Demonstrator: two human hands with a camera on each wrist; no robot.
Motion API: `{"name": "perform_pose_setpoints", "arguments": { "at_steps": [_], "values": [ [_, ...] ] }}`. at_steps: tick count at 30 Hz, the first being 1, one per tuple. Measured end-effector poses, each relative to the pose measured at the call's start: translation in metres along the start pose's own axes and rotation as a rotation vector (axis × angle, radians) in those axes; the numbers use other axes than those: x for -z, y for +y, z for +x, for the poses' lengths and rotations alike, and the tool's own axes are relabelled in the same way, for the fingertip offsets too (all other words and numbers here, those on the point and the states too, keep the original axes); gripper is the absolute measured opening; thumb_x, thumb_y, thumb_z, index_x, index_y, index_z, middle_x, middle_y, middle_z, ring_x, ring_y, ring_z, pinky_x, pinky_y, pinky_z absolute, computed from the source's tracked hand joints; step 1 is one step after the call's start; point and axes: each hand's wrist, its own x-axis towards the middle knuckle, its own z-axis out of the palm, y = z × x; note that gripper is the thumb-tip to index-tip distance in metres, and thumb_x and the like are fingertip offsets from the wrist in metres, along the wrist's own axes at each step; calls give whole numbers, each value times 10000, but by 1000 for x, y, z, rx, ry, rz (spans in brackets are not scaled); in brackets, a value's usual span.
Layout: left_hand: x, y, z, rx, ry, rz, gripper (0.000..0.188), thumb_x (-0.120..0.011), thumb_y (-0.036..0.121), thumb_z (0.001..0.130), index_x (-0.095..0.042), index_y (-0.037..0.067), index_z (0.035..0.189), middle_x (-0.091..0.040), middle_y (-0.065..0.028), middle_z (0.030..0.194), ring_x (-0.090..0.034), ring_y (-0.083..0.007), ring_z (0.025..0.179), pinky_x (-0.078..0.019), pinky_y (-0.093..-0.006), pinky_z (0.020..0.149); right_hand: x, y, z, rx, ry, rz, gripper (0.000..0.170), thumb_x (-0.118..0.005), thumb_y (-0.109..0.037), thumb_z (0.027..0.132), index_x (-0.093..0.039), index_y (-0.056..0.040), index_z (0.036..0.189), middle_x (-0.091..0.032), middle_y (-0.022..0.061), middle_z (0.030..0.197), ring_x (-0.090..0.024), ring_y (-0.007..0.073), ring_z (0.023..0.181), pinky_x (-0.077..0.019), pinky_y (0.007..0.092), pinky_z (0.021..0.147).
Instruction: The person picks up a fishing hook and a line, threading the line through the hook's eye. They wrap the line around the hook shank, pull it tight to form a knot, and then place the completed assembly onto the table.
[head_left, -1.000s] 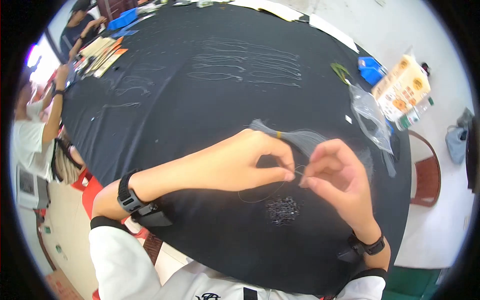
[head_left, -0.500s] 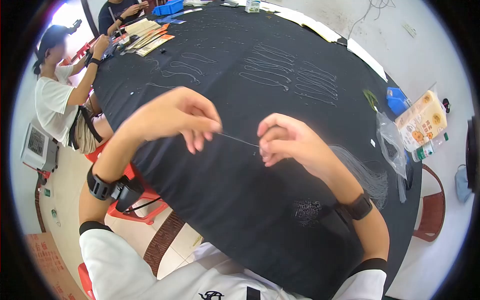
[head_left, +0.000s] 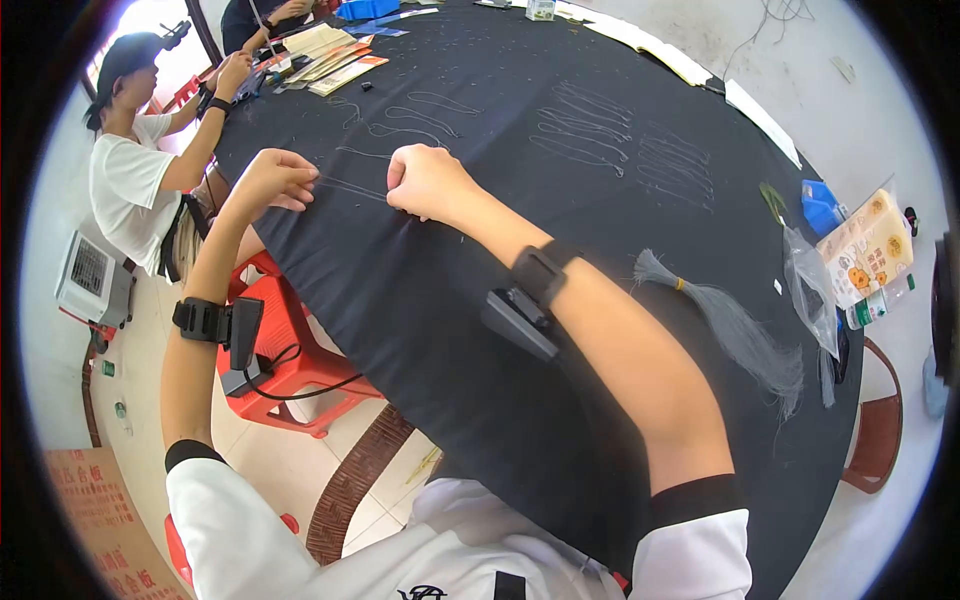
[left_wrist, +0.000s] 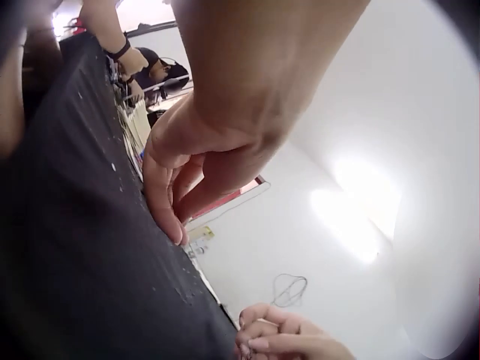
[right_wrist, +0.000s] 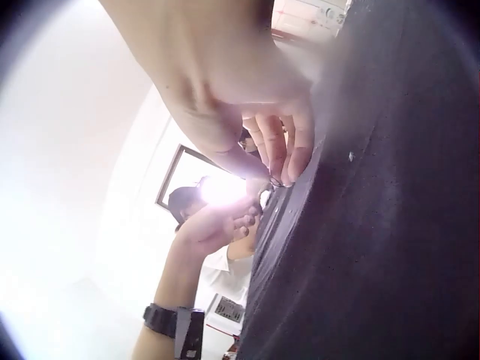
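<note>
A thin grey cord loop (head_left: 352, 188) stretches low over the black cloth between my two hands, its strands close together. My left hand (head_left: 272, 185) pinches its left end between thumb and fingertips near the table's left edge. At the other end my right hand (head_left: 430, 183) grips it, fingers curled down right at the cloth. In the right wrist view the right fingertips (right_wrist: 279, 171) come together on a small dark bit of the loop. More cord loops (head_left: 415, 130) lie just beyond my hands. A bundle of grey cords (head_left: 735, 330), tied with a yellow band, rests right of my right forearm.
Two groups of laid-out loops (head_left: 585, 125) spread across the table's middle. A plastic bag (head_left: 808, 285), a blue bin (head_left: 822, 207), a printed pack (head_left: 868, 250) and a bottle (head_left: 880, 302) stand at the right. Another person (head_left: 130, 170) sits at left, near a red stool (head_left: 285, 345).
Both hands have moved left with the cord, the right hand crossing over the table to the far left. The view has swung left, and the small dark pile is out of sight now.
</note>
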Motion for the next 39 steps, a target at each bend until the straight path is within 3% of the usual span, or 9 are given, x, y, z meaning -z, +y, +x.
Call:
{"name": "perform_pose_setpoints", "arguments": {
  "at_steps": [7,10,11,20,22,25,32,36,39],
  "values": [
    [-6,-12,33,-62,115,33,188,-637,118,843,-677,-35,944,-654,-67,772,-657,-130,634,-564,-252,541,-2,19,14,162,235,-175,157,-633,-139,733,-702,-64,852,-696,112,762,-678,245,630,-537,345,700],
    [-10,-13,42,-72,153,21,189,-638,116,838,-680,-38,939,-658,-70,771,-654,-127,630,-561,-247,534,21,18,-8,24,171,-27,152,-616,-98,707,-719,-65,814,-691,193,876,-667,358,879,-522,416,829],
    [-11,-13,45,-58,154,17,191,-637,120,840,-681,-36,942,-660,-69,772,-653,-125,629,-560,-245,534,33,19,-19,38,106,-42,145,-627,-125,791,-686,-35,889,-701,100,790,-684,177,666,-544,302,640],
    [3,-14,62,-8,96,290,244,-652,195,853,-665,-37,926,-659,-88,732,-641,-163,528,-551,-306,439,153,62,-146,31,-50,-54,129,-635,-137,843,-670,-20,884,-661,57,699,-620,99,619,-512,245,567],
    [-12,11,34,-85,276,669,277,-662,209,845,-649,-54,934,-650,-102,717,-636,-175,509,-539,-302,436,190,67,-185,-166,-8,-181,112,-644,-131,795,-704,-37,792,-688,89,691,-669,124,671,-523,284,646],
    [-47,43,2,-344,269,832,287,-662,212,844,-645,-53,952,-646,-112,715,-636,-161,527,-530,-280,453,225,76,-237,-335,84,-310,130,-676,-155,780,-706,-29,763,-687,82,674,-667,128,671,-520,279,652],
    [-180,131,-64,-442,-456,518,260,-668,231,864,-653,-3,979,-658,-70,756,-620,-106,612,-505,-242,470,208,121,-272,-218,259,-228,157,-708,-117,771,-689,-77,922,-660,59,841,-583,152,641,-484,294,607],
    [-236,139,-69,-957,-431,592,282,-681,211,848,-642,-6,1023,-660,-122,873,-644,-181,718,-528,-321,640,201,141,-261,-184,219,-288,121,-711,-115,766,-664,-65,865,-649,59,872,-574,158,658,-477,299,615],
    [-269,152,-75,-1048,-427,568,322,-684,199,836,-623,16,1094,-610,-161,1031,-644,-239,821,-513,-336,744,201,137,-258,-227,214,-254,110,-704,-133,770,-652,-60,834,-634,71,818,-589,176,685,-481,316,648]
  ]
}}
